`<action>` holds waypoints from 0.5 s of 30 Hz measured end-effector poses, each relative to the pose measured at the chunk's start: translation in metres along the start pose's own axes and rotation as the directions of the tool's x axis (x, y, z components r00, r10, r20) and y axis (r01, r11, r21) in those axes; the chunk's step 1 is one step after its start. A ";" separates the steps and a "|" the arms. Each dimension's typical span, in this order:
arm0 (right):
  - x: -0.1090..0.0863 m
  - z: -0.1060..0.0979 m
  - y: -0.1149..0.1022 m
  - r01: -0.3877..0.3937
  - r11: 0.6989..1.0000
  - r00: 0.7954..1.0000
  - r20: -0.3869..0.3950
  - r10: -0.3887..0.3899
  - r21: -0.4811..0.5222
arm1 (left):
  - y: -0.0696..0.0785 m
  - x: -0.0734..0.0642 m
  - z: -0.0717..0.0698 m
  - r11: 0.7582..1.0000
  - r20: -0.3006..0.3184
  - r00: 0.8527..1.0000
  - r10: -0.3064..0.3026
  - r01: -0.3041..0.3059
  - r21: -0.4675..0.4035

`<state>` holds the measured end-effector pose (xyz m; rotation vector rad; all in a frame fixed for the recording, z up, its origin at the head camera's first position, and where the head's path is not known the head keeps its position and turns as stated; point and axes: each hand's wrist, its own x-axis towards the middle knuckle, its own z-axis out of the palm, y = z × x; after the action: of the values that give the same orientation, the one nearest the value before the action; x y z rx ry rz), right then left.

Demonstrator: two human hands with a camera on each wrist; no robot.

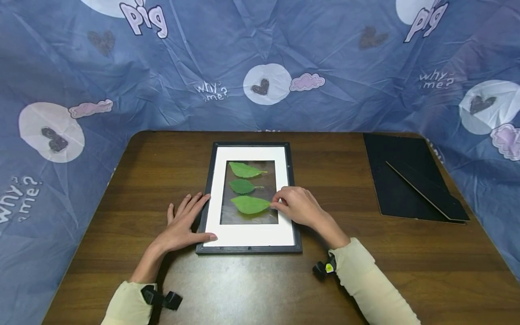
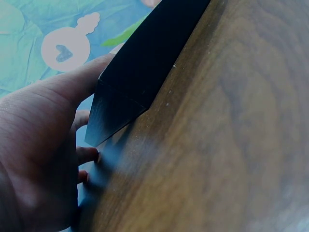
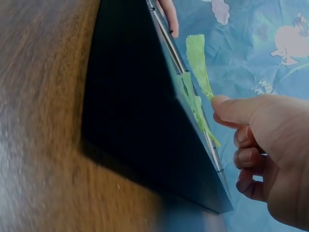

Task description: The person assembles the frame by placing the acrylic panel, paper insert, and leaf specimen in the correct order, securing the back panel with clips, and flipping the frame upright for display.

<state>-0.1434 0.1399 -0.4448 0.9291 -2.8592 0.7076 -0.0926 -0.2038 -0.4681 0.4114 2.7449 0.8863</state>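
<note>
A black picture frame [image 1: 249, 250] with a white mat [image 1: 249, 235] lies flat on the table, with a dark window in its middle. Two green leaves, the far leaf [image 1: 245, 170] and a smaller middle leaf [image 1: 242, 186], lie one behind the other in that window. My right hand [image 1: 299, 205] pinches the near leaf [image 1: 249, 205] by its stem between thumb and fingertips; in the right wrist view this leaf [image 3: 197, 60] is raised off the frame. With fingers spread, my left hand [image 1: 183, 225] rests along the frame's left edge, thumb over the near-left corner.
At the table's right side lies a black backing board [image 1: 402, 149] with a raised flap [image 1: 426, 189] slanting across it. The brown wooden table [image 1: 162, 162] ends at a blue patterned cloth [image 1: 227, 45] behind it.
</note>
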 end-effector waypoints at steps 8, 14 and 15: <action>0.005 0.005 -0.006 -0.021 1.000 0.999 0.038 0.020 0.010 | 0.001 -0.001 0.000 1.000 -0.003 1.000 0.006 -0.006 -0.010; 0.008 0.008 -0.008 -0.039 0.999 0.998 0.054 0.040 -0.011 | 0.001 -0.001 -0.001 1.000 -0.003 1.000 0.008 -0.008 -0.006; 0.008 0.009 -0.008 -0.043 0.999 0.998 0.056 0.043 -0.014 | 0.001 -0.001 -0.001 1.000 -0.002 1.000 0.008 -0.008 -0.006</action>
<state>-0.1445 0.1256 -0.4480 0.9026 -2.9371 0.6770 -0.0920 -0.2037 -0.4670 0.4205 2.7438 0.8969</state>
